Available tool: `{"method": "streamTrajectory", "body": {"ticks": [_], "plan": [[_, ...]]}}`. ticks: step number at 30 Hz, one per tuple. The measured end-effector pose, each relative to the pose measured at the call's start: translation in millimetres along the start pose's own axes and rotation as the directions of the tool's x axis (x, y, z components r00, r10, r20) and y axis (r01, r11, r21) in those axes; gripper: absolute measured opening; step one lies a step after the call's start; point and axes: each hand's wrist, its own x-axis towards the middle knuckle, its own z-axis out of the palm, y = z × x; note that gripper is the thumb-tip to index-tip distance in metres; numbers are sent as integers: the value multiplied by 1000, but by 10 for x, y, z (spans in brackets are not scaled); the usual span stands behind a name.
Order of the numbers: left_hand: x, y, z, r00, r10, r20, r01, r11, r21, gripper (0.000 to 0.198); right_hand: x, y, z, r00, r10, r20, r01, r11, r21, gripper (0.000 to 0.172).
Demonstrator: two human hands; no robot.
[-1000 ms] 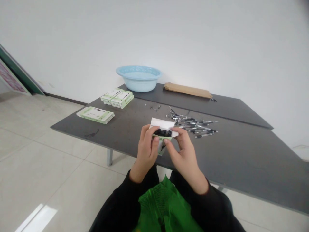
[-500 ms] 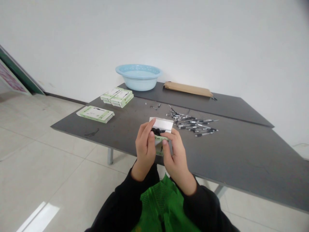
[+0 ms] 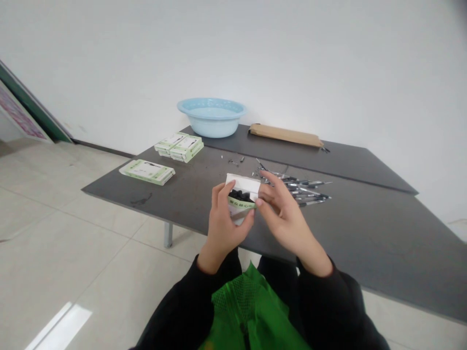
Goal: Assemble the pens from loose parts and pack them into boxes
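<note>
My left hand (image 3: 226, 221) is closed round a green and white cardboard pen box (image 3: 242, 204), thumb in front and fingers along its left side. The box is tilted towards me with its white top flap (image 3: 243, 183) standing up. Inside, the black ends of several pens (image 3: 241, 195) show; the rest of them is hidden. My right hand (image 3: 288, 218) is at the box's right edge, its thumb and bent fingers on the small white side flap, the index finger raised. Behind it on the table lies a loose pile of pens (image 3: 310, 184), partly covered by that hand.
On the dark table (image 3: 365, 233), a single green and white box (image 3: 148, 171) lies at the left, with stacked boxes (image 3: 179, 146) behind it. A light blue basin (image 3: 212, 119) and a brown cardboard package (image 3: 286, 135) stand near the wall. Small bits (image 3: 233, 162) lie mid-table.
My right hand has shifted right and opened its index finger away from the box front. My left thumb has moved lower across the box's front, and more of the pen ends show.
</note>
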Motion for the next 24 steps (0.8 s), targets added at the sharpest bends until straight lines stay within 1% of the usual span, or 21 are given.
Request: {"method": "streamTrajectory", "body": {"ticks": [3,6,9,12,15,19,22,24], "plan": [[-37,15,68,999,-23,-31,25,998,54,71,70,-65,6,999,-35,-10,34,997,-74,31],[-109,-3,139,992,-101,-82,107,992,68,84,109,-110,31,996,-93,-2,92,989,-116,20],[-155,-18,177,976,-198,-91,198,980,-9,96,111,-112,43,992,-115,-48,106,982,-158,18],[-142,7,170,965,-261,-38,260,965,-25,94,98,-104,44,991,-114,-75,99,979,-177,21],[-114,45,156,965,-262,-1,262,965,-6,88,84,-121,52,987,-146,-74,129,973,-192,21],[-134,57,184,975,-220,-44,220,976,-13,84,71,-155,57,990,-121,-66,107,977,-182,15],[-169,44,211,973,-220,-72,220,975,2,86,72,-153,44,994,-94,-57,85,985,-148,10],[-180,35,215,971,-226,-71,229,973,24,89,79,-142,33,996,-75,-54,67,989,-132,10]]}}
